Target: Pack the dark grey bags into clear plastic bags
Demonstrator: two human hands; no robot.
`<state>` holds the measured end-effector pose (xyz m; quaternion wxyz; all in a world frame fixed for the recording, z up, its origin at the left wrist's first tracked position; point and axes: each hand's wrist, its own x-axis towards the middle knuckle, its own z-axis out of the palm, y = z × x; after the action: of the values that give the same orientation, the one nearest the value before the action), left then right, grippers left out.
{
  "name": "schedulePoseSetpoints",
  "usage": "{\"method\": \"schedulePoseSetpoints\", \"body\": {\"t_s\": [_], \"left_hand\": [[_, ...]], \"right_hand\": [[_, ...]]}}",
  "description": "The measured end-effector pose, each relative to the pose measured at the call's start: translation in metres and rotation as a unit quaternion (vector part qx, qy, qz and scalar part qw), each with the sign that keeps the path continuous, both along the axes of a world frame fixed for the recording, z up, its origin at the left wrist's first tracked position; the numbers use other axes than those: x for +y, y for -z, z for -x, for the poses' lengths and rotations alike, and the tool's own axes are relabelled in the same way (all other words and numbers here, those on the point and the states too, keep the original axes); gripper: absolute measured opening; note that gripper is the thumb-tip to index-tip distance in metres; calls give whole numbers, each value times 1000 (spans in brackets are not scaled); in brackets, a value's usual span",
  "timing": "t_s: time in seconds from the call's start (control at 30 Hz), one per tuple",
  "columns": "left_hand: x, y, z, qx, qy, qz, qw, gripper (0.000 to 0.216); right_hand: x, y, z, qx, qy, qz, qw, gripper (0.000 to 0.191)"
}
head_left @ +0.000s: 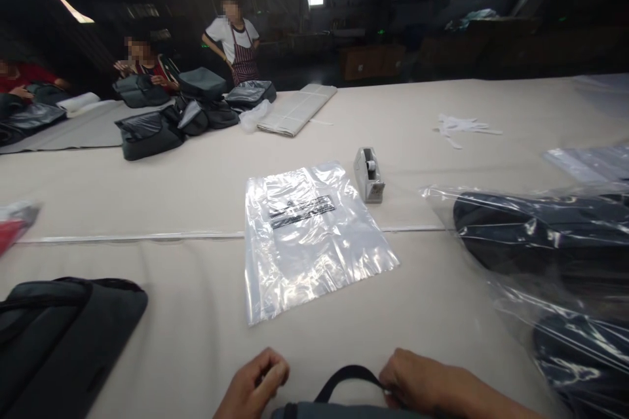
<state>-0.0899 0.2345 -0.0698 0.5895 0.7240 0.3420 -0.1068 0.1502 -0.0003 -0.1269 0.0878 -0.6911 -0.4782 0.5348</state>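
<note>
At the bottom edge lies a dark grey bag (339,411), only its top showing, with a black strap loop (350,371) rising from it. The fingers of my right hand (415,380) are closed on the strap's right end. My left hand (256,385) is curled beside the bag's left end, thumb against the fingers, with nothing visible in it. Ahead of both hands a clear plastic bag (314,255) with black print lies flat on the table. Just beyond its right corner stands a grey tape dispenser (369,177).
Another dark bag (73,334) lies at left. Plastic-wrapped dark bags (550,236) fill the right side. Farther back are white gloves (464,126), a folded stack of sheets (299,109) and piled bags (152,133). Several people, including one in a striped apron (243,55), are beyond.
</note>
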Motion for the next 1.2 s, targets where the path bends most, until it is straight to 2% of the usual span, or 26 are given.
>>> {"method": "schedulePoseSetpoints", "body": {"t_s": [0.07,0.17,0.23,0.27,0.37,0.43,0.47,0.53,0.63,0.7,0.83,0.9,0.93,1.0,1.07,1.13,1.17,1.2], "left_hand": [[11,9,-23,-22,1,-137,990,32],[30,25,-65,-52,70,-343,935,15],[42,36,-92,-37,103,-421,900,18],[49,40,-102,-23,109,-436,893,16],[62,49,-119,-9,121,-436,892,7],[66,50,-119,-17,141,-443,885,12],[67,50,-117,-26,155,-450,879,14],[72,51,-110,-36,192,-470,861,30],[94,54,-91,21,217,-517,828,52],[119,54,-72,101,169,-551,811,50],[164,42,-35,260,-20,-558,788,49],[172,33,-30,290,-94,-572,762,54],[171,28,-33,273,-107,-597,747,55],[163,22,-50,178,-53,-651,736,55],[155,22,-77,81,77,-635,765,54],[157,26,-101,67,172,-561,807,55],[164,29,-108,90,178,-531,824,57],[174,31,-111,127,156,-512,835,58]], "right_hand": [[1,1,1,-34,-17,-4,999,24],[2,-3,-5,-32,-16,33,999,21],[8,-12,-17,-39,17,35,998,23],[14,-19,-24,-57,39,12,998,23],[45,-37,-43,-155,102,-145,972,19],[71,-41,-51,-218,108,-249,937,31],[83,-40,-53,-243,95,-278,924,37],[104,-34,-54,-270,42,-280,920,51],[121,-19,-53,-265,-35,-207,941,69],[123,-10,-52,-262,-49,-175,948,74],[123,-3,-50,-279,-43,-164,945,75],[125,-3,-49,-287,-41,-159,944,74],[126,-3,-48,-290,-40,-156,943,73],[127,-5,-46,-297,-39,-156,941,72],[128,-6,-45,-306,-39,-156,939,72],[129,-6,-44,-313,-40,-149,937,72],[128,-5,-44,-317,-40,-144,937,71],[128,-5,-44,-321,-42,-139,936,69]]}}
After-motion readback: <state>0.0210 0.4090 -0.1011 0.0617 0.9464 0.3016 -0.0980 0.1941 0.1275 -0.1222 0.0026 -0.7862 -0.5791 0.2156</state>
